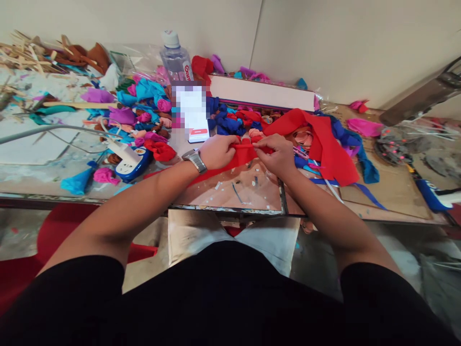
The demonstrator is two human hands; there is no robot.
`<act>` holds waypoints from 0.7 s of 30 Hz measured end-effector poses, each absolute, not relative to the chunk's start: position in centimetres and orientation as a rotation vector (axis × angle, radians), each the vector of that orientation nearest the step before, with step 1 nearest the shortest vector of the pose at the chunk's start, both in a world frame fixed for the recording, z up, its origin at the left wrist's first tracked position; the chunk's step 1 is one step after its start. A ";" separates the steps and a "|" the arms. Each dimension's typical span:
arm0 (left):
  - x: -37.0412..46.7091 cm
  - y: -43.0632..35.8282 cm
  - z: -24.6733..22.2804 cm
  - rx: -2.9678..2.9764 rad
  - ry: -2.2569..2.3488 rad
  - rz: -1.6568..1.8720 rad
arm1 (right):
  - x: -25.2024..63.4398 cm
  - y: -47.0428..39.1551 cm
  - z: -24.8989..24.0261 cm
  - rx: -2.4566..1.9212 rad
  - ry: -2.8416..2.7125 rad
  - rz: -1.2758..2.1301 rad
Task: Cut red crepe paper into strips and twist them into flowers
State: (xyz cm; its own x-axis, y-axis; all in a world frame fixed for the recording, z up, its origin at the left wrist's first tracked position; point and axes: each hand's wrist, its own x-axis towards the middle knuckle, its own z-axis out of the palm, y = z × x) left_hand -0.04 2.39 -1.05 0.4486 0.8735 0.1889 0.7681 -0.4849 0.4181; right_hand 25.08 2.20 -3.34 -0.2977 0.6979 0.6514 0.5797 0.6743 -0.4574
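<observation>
A long red strip [230, 160] of cloth or crepe paper stretches between my hands above the table. My left hand [218, 152], with a metal watch [195, 160] at its wrist, pinches the strip's upper edge. Close by on the right, my right hand [275, 153] pinches the same edge between thumb and fingers. The edge between them looks folded or rolled. Just behind my left hand stands a lit phone [196, 113]. A wide red piece [326, 144] lies over the pile to the right of my right hand.
Colourful rolled pieces [144, 115] cover the back of the table. A bottle [176, 60] stands behind the phone, beside a long white box [261, 92]. A power strip [132, 163] with a cable lies left; a blue-handled tool [430, 194] lies far right.
</observation>
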 end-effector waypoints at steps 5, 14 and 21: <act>0.3 2.0 -0.7 2.406 1.270 0.624 | 24.7 2.0 -3.5 -0.939 -2.028 0.215; 0.3 2.2 -1.3 2.312 1.202 0.664 | 24.6 1.9 -3.6 -0.938 -2.084 0.193; 0.6 1.8 -1.3 2.302 1.085 0.682 | 24.5 1.4 -3.3 -0.914 -2.144 0.182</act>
